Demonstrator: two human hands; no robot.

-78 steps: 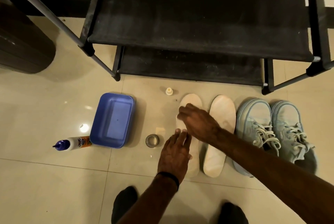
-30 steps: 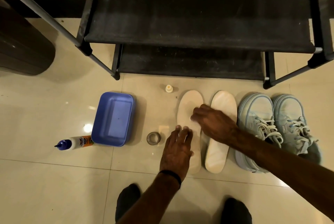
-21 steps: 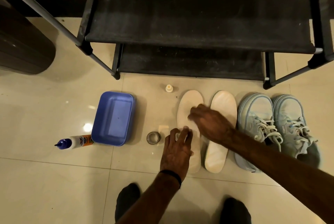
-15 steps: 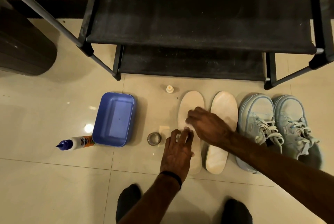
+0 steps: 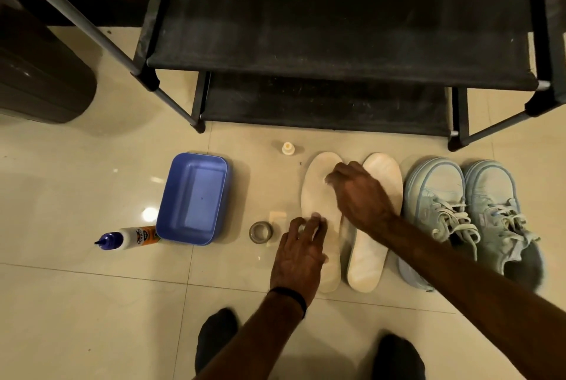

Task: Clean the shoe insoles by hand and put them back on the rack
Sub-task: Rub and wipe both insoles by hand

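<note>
1. Two pale, kinda stained insoles lie flat on the floor tiles, left insole [image 5: 318, 195] just beside right insole [image 5: 372, 244], at 6 o'clock from the rack [image 5: 337, 27].
2. Our left hand [image 5: 298, 254] presses the left one's heel end, fingers straight.
3. Right hand [image 5: 358, 192] rubs its toe end, fingers loosely bent, gripping nothing.
4. Shoes [image 5: 468, 217] sit at 3 o'clock.

We can read nothing: the glue bottle [image 5: 130, 238] on the floor carries a coloured label, its lettering too blurred.
</note>
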